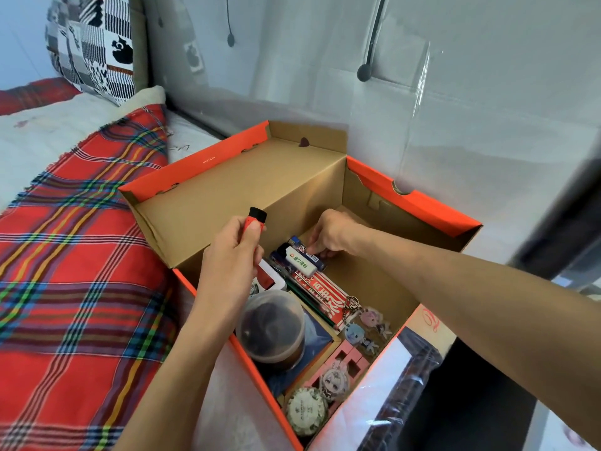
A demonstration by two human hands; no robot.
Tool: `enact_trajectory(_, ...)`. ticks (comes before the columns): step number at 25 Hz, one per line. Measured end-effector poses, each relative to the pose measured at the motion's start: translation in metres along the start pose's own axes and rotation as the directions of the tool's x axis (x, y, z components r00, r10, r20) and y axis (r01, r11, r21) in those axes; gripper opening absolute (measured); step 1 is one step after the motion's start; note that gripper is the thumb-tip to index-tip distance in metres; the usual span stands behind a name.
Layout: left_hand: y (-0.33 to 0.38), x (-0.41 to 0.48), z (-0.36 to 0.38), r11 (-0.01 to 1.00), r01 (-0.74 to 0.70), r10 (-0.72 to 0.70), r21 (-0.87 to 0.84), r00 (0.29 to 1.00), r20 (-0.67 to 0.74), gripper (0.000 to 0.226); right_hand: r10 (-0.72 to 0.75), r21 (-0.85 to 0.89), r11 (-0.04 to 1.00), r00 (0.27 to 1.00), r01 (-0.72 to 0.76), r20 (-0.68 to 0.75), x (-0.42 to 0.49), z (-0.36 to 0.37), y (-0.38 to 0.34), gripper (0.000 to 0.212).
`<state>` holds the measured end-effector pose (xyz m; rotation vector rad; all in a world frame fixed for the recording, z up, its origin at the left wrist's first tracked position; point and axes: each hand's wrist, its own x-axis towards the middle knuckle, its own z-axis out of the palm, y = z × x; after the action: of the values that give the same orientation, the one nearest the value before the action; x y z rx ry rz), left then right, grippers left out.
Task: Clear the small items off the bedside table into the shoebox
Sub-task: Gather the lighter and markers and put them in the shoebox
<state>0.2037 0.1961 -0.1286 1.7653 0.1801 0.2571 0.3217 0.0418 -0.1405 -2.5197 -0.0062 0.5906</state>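
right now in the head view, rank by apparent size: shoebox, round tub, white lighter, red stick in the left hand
1. shoebox
2. round tub
3. white lighter and red stick: too close to rank, the left hand hides much of the stick

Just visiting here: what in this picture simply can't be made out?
Head view:
- Red and black item: mostly wrapped inside the left grip, so unidentifiable.
- Right grip: its fingertips are hidden behind its own knuckles; whether it holds the dark blue item cannot be told.
- Round white item: its print is too small to read.
- Dark object, lower right: blurred, partly behind the right arm.
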Motion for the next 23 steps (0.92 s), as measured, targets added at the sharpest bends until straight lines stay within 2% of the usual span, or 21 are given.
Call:
enact_trajectory(4,0.001,0.000,-0.001,1.000,0.029,-0.029,-0.001,1.000,-0.007,0.039,-0.026,-0.095,0.995,1.000,0.025,-0.005,0.003,0.001,0.004,0.028)
enact_trajectory(6,0.001,0.000,-0.001,0.999,0.038,-0.038,0.008,0.999,-0.014,0.041,-0.076,-0.124,0.990,0.993,0.065,-0.085,-0.002,-0.004,0.003,0.025)
enact_trajectory(7,0.000,0.001,-0.001,0.999,0.032,-0.032,0.020,0.999,-0.011,0.042,-0.124,-0.073,0.991,0.982,0.114,-0.146,-0.008,-0.008,0.002,0.020)
enact_trajectory(8,-0.002,0.002,-0.001,0.999,0.027,-0.027,0.033,1.000,-0.009,0.042,-0.163,0.073,0.981,0.971,0.177,-0.174,-0.017,-0.012,0.000,0.017)
enact_trajectory(10,-0.003,0.004,0.000,0.999,0.014,-0.014,0.048,1.000,0.000,0.033,-0.244,0.470,0.845,0.966,0.255,-0.085,-0.041,-0.018,-0.007,0.022)
enact_trajectory(12,-0.003,0.003,0.001,0.999,-0.007,0.006,0.054,1.000,0.012,0.022,-0.335,0.672,0.705,0.942,0.229,0.031,-0.066,-0.014,-0.012,0.027)
enact_trajectory(14,-0.003,0.002,0.000,0.998,-0.022,0.021,0.056,1.000,0.016,0.013,-0.349,0.726,0.660,0.935,0.194,0.068,-0.082,-0.002,-0.017,0.030)
enact_trajectory(17,-0.001,-0.002,0.000,0.999,-0.043,0.042,0.024,0.999,0.025,0.009,-0.258,0.788,0.605,0.965,0.116,0.055,-0.088,0.011,-0.023,0.028)
enact_trajectory(20,0.002,-0.004,-0.001,0.997,-0.079,0.079,0.023,0.997,0.007,0.011,-0.199,0.871,0.490,0.970,-0.027,0.141,-0.085,0.016,-0.026,0.016)
enact_trajectory(23,0.002,-0.005,-0.003,0.994,-0.096,0.096,0.048,0.995,-0.015,0.014,-0.181,0.883,0.464,0.968,-0.069,0.171,-0.078,0.019,-0.029,0.007)
